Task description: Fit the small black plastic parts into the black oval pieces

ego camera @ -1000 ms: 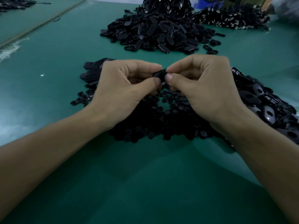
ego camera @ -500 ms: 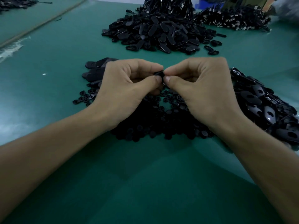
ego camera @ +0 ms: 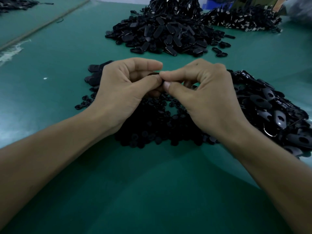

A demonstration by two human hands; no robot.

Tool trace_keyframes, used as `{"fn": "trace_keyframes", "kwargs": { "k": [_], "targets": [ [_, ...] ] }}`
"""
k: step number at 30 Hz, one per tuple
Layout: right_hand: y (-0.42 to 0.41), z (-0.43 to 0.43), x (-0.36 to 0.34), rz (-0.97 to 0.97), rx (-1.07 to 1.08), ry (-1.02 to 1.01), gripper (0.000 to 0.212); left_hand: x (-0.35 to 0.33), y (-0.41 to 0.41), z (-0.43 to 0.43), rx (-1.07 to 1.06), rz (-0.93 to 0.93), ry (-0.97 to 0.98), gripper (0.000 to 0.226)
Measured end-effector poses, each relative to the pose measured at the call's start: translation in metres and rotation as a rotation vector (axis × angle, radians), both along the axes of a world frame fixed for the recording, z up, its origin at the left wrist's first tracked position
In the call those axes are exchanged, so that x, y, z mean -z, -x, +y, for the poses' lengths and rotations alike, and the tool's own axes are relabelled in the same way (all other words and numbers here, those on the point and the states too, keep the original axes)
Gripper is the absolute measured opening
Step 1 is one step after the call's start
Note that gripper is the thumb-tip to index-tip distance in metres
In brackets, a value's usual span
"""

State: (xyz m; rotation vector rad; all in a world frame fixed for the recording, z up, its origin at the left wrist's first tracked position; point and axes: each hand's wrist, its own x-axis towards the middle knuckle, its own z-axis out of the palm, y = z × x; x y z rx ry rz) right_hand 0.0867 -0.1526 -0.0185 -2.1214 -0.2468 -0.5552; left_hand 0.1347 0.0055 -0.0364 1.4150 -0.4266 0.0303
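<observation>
My left hand [ego camera: 125,92] and my right hand [ego camera: 207,98] meet above the green table, fingertips touching. Between them sits a black oval piece [ego camera: 153,74], almost hidden; my left fingers curl round it and my right thumb and forefinger pinch at its end. Whether a small part is in my right fingers cannot be seen. Under the hands lies a heap of small black plastic parts [ego camera: 152,130]. A pile of black oval pieces with holes [ego camera: 270,112] spreads to the right.
Several flat oval pieces [ego camera: 94,73] lie left of my left hand. A big mound of black oval pieces [ego camera: 162,32] stands at the back, another dark heap [ego camera: 243,19] behind it on the right. The green table [ego camera: 152,191] stretches toward me.
The two hands have closed tighter together and the black piece is more covered by the fingers than a second ago. The hands stay in the same place over the heap.
</observation>
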Motion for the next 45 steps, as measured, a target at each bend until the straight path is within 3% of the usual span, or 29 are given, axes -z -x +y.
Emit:
{"fn": "trace_keyframes", "kwargs": {
  "k": [12,20,39,45],
  "targets": [
    [-0.007,-0.019,-0.005,0.182,-0.094,-0.145,0.013,-0.003,0.002,0.002,0.073,-0.033,-0.048,0.027],
    [-0.011,-0.020,-0.004,0.230,-0.114,-0.161,0.011,-0.004,0.003,0.002,0.014,0.037,-0.019,0.032],
    [-0.016,-0.015,-0.002,0.159,-0.015,-0.022,0.010,0.001,0.000,0.003,-0.003,0.045,-0.067,0.021],
    [-0.020,-0.012,-0.002,0.186,0.014,-0.061,0.010,0.001,-0.001,0.003,-0.031,0.014,-0.085,0.016]
  ]
}}
